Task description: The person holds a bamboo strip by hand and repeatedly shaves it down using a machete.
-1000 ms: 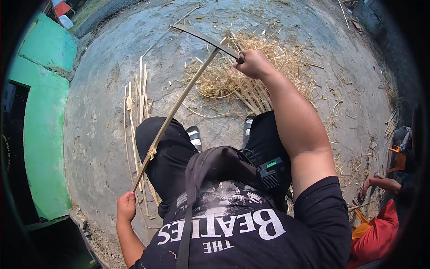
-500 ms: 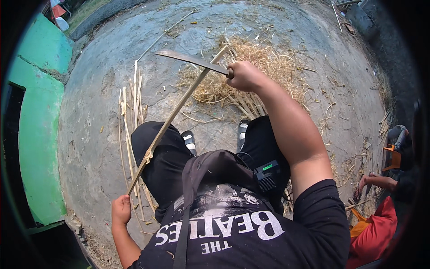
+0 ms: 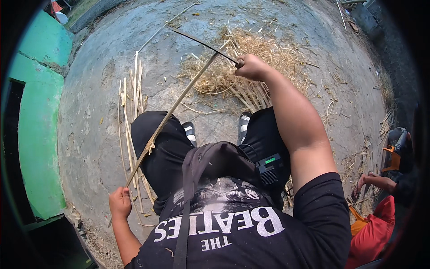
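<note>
A long bamboo strip (image 3: 174, 110) is held slantwise across the person's lap, running from the near left up to the far middle of the scene. Its near end is gripped by the left hand (image 3: 120, 202), which is closed around it beside the left knee. Its far end is met by a dark curved blade (image 3: 204, 45), whose handle is gripped in the closed right hand (image 3: 251, 67); the blade is laid against the strip close to its far tip.

Beyond the blade, a heap of pale shavings (image 3: 244, 58) is spread on the concrete ground (image 3: 98, 107). On the left, just beside the left leg, a bundle of split bamboo strips (image 3: 130, 116) is laid lengthwise on the ground. Two shoes (image 3: 190, 132) are seen between the knees. A green wall (image 3: 38, 134) is seen at the far left edge. At the near right, another person's hand (image 3: 362, 180) and a red garment (image 3: 371, 231) are seen.
</note>
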Demonstrator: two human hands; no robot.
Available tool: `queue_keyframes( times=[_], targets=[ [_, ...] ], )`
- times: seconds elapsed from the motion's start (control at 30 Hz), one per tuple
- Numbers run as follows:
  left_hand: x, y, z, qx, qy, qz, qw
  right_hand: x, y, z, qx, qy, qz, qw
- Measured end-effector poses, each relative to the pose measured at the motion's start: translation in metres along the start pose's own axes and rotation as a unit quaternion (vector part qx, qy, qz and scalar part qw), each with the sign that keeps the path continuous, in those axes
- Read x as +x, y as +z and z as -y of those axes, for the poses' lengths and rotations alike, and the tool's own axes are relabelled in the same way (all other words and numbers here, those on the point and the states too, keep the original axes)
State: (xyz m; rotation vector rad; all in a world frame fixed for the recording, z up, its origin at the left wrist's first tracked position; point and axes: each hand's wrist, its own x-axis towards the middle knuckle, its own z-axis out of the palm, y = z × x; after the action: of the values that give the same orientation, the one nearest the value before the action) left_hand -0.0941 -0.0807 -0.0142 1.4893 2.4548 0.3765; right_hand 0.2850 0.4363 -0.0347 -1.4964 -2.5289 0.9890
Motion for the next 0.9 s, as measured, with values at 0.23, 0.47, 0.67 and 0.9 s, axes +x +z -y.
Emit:
queue_keyframes(
  times=[0.23,0.47,0.67,0.9],
  targets=[
    [-0.012,0.000,0.003,-0.010,-0.034,0.025,0.999,-0.015,0.002,0.049,-0.056,-0.085,-0.050,0.994],
    [-0.001,-0.004,-0.004,0.016,0.001,-0.010,1.000,0.011,-0.009,-0.006,0.015,0.036,-0.063,0.997],
    [-0.010,-0.002,-0.005,-0.003,-0.029,0.009,1.000,-0.023,-0.004,0.055,-0.101,-0.040,-0.043,0.993],
    [0.000,0.003,-0.011,-0.008,-0.021,0.007,1.000,0.004,-0.013,-0.002,0.080,0.066,-0.088,0.991]
  ],
)
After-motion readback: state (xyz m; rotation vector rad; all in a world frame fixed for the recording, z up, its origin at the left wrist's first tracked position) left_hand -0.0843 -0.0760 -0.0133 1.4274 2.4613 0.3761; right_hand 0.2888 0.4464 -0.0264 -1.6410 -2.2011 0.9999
